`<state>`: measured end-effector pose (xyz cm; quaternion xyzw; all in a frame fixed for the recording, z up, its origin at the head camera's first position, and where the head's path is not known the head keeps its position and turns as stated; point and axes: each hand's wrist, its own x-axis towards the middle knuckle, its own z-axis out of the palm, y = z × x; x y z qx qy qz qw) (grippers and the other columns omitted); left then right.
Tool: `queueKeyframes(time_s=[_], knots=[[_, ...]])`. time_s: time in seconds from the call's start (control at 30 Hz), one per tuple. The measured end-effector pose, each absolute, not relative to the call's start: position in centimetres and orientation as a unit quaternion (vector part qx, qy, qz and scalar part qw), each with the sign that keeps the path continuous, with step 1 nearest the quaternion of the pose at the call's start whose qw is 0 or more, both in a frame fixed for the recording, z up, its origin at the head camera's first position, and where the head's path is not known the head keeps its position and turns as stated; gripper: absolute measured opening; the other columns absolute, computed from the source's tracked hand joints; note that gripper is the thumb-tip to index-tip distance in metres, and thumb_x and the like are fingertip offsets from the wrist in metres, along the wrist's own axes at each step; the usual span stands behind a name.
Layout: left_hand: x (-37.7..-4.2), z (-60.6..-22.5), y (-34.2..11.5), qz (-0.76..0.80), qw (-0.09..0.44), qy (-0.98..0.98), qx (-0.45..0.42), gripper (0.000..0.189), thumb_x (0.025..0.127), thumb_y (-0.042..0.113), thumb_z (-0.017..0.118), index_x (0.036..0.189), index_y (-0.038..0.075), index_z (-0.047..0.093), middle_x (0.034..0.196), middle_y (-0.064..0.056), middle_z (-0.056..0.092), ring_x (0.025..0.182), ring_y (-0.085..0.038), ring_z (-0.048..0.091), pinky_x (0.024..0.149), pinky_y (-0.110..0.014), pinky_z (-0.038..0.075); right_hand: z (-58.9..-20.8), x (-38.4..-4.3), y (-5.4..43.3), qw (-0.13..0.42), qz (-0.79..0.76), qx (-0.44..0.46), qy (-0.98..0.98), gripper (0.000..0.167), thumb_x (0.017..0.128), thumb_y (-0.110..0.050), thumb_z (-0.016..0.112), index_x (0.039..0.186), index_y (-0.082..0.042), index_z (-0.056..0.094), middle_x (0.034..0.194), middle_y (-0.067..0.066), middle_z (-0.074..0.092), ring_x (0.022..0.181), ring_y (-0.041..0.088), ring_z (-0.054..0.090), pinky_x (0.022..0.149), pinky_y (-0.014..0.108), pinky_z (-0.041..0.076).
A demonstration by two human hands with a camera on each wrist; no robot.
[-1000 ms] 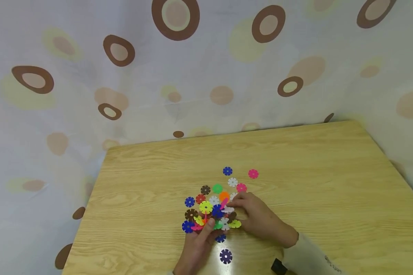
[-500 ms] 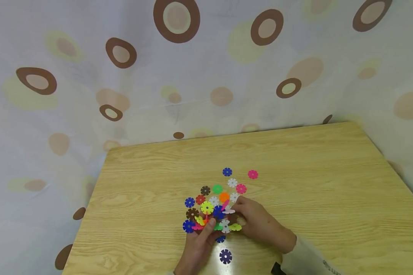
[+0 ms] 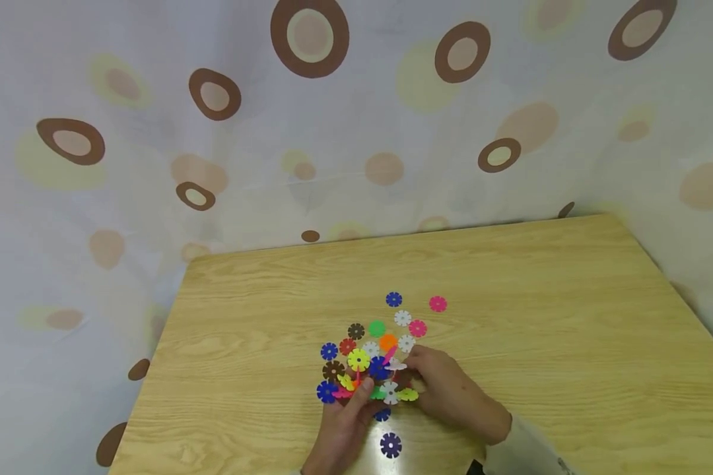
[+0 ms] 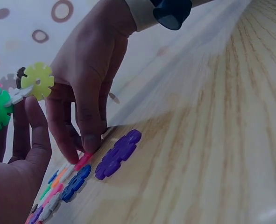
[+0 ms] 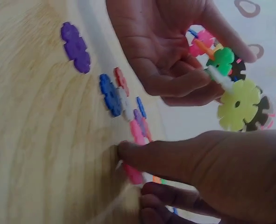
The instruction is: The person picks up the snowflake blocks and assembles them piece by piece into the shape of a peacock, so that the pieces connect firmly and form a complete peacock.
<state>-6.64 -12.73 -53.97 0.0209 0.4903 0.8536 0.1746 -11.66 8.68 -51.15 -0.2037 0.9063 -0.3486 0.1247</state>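
My left hand (image 3: 347, 425) holds up a build of slotted snowflake discs, with its thumb over the front. A yellow disc (image 3: 359, 360) and a blue disc (image 3: 379, 368) stand out on the build; green, white, pink and brown discs join them. Low beside it, on the right, is my right hand (image 3: 457, 392), its fingertips partly hidden behind the build in the head view. In the right wrist view its thumb and fingers pinch a pink disc (image 5: 133, 173) at the tabletop. The left wrist view has the same pink disc (image 4: 83, 161) under those fingertips.
Loose discs lie flat on the wooden table (image 3: 570, 297), among them a blue disc (image 3: 394, 299) and a pink disc (image 3: 438, 303) farthest back. A purple disc (image 3: 391, 445) lies nearest the front. Patterned cloth (image 3: 333, 132) hangs behind the table.
My right hand has moved down beside the build, its fingers now lower, and a white disc on the table that it covered shows fully. The left hand keeps its hold, almost still.
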Motion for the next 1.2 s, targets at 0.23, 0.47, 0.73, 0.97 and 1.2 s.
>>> queueKeyframes(time_s=[0.23, 0.47, 0.73, 0.97, 1.2], knots=[[-6.8, -53.8, -12.8, 0.855, 0.169, 0.49, 0.012, 0.056, 0.114, 0.017, 0.056, 0.166, 0.009, 0.034, 0.15, 0.006, 0.068, 0.135, -0.021, 0.07, 0.113, -0.04, 0.059, -50.4, -12.0, 8.0, 0.147, -0.344, -0.217, 0.902, 0.038, 0.074, 0.007, 0.092, 0.103, -0.011, 0.075, 0.091, -0.005, 0.063, 0.082, 0.011, 0.056, 0.071, 0.025, 0.053], [-6.7, -54.0, -12.8, 0.861, 0.165, 0.479, 0.029, 0.04, 0.115, 0.016, 0.054, 0.155, 0.019, 0.051, 0.147, 0.007, 0.07, 0.136, -0.019, 0.069, 0.112, -0.04, 0.06, -50.9, -12.2, 8.5, 0.17, -0.364, -0.24, 0.884, 0.048, 0.075, -0.004, 0.096, 0.114, -0.014, 0.07, 0.099, -0.004, 0.071, 0.09, 0.011, 0.064, 0.08, 0.032, 0.06], [-6.7, -54.2, -12.7, 0.864, 0.157, 0.478, 0.031, 0.035, 0.114, 0.014, 0.056, 0.148, 0.019, 0.056, 0.146, 0.005, 0.071, 0.134, -0.02, 0.07, 0.112, -0.042, 0.06, -50.7, -13.5, 11.8, 0.18, -0.48, -0.228, 0.828, 0.013, 0.094, -0.004, 0.082, 0.105, -0.01, 0.081, 0.092, -0.004, 0.079, 0.079, 0.001, 0.068, 0.071, 0.02, 0.06], [-6.6, -54.1, -12.6, 0.844, 0.172, 0.508, -0.012, 0.024, 0.111, 0.013, 0.062, 0.134, 0.02, 0.059, 0.137, 0.005, 0.073, 0.127, -0.018, 0.073, 0.11, -0.038, 0.061, -46.8, -15.4, 13.2, 0.134, -0.573, -0.204, 0.783, 0.023, 0.1, -0.008, 0.078, 0.122, -0.003, 0.074, 0.098, 0.012, 0.08, 0.083, 0.018, 0.078, 0.076, 0.035, 0.069], [-6.7, -54.1, -12.0, 0.818, 0.178, 0.543, -0.064, 0.041, 0.107, 0.017, 0.071, 0.143, 0.005, 0.054, 0.139, -0.002, 0.072, 0.121, -0.016, 0.074, 0.104, -0.031, 0.063, -45.5, -15.5, 11.7, 0.163, -0.555, -0.226, 0.783, 0.021, 0.101, -0.013, 0.078, 0.12, -0.002, 0.08, 0.098, 0.009, 0.082, 0.081, 0.012, 0.08, 0.076, 0.037, 0.07]])
